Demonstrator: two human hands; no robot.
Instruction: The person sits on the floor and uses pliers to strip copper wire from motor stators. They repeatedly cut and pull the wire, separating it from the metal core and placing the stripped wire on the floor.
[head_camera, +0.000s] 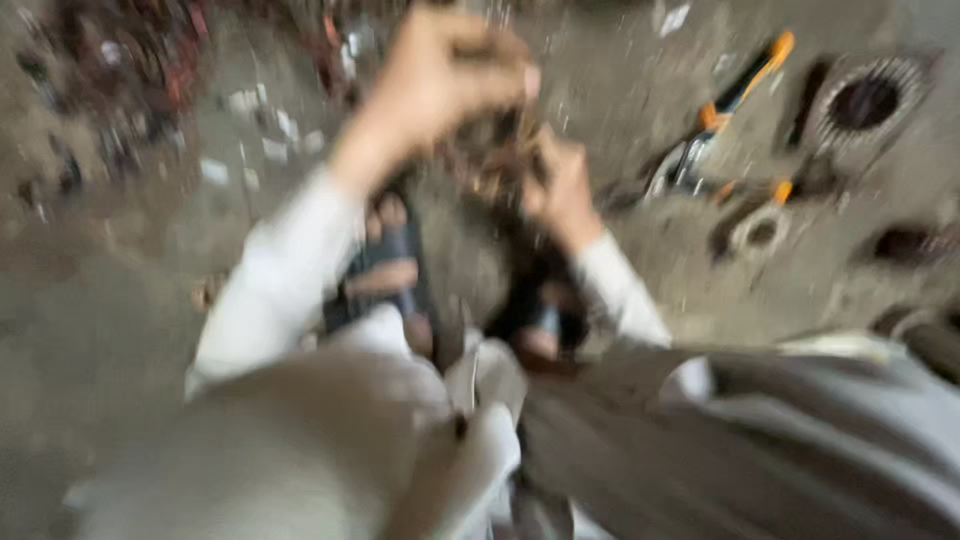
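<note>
It looked like a rough workshop: a dusty concrete floor (90, 300) carried orange-handled pliers (735, 95), round metal parts (865, 100) and scattered scrap (130, 60) toward its far edge.

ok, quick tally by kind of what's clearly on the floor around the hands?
Hands: 2, left and right, closed on a dark blurred object
Sandalled feet: 2
Orange-handled tools: 2
Round ribbed metal part: 1
Small ring: 1
Total: 8, not counting the blurred scraps at top left.
</note>
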